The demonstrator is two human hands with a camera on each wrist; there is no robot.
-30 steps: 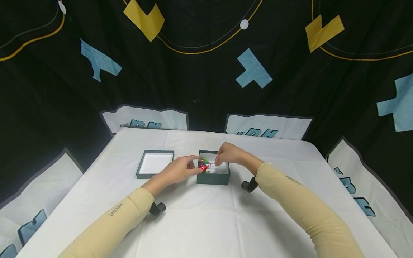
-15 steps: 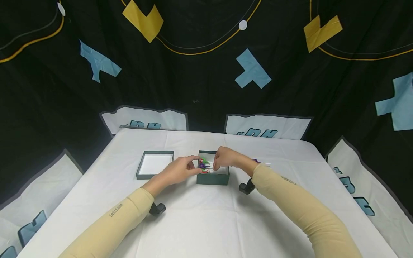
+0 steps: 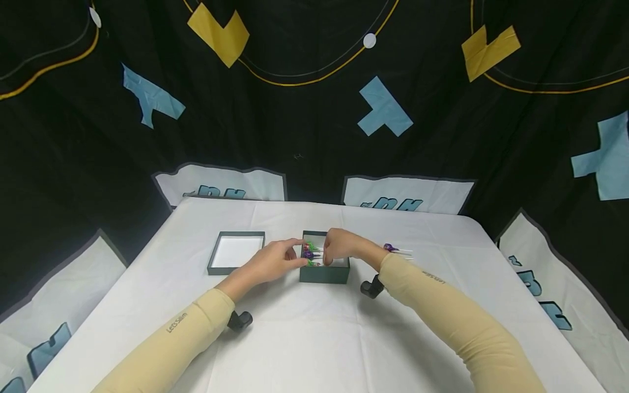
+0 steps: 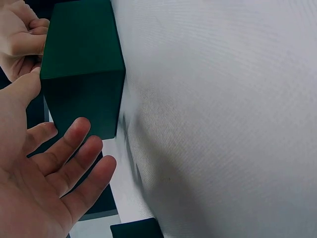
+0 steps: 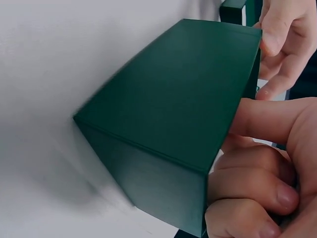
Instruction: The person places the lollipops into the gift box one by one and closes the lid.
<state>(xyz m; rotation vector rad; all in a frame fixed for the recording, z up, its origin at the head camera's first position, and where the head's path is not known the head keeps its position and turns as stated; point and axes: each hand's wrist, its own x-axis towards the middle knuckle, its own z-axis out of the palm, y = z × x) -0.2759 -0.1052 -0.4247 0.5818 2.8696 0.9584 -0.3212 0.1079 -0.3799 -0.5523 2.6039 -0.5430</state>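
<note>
A dark green box [image 3: 324, 275] stands lidless on the white table. Inside lie several wrapped lollipops [image 3: 308, 254], their purple, red and green heads toward its left end and white sticks pointing right. My left hand [image 3: 273, 261] rests thumb and index fingertip at the box's left end, the other fingers extended beside it in the left wrist view. My right hand [image 3: 339, 246] reaches into the box with curled fingers, pinching a lollipop near the front by its stick; its fingertips are hidden behind the box wall in the right wrist view.
Left of the box, the green-rimmed lid [image 3: 236, 252] lies with its white inside up. Further lollipops [image 3: 391, 248], one with a purple head, lie on the table [image 3: 314, 344] beyond my right forearm. A black curtain [image 3: 295, 136] hangs behind the table.
My right hand has moved slightly left and down in the box, and a red lollipop has sunk toward the front. Lollipops behind my right forearm have come into view. My left hand stays put.
</note>
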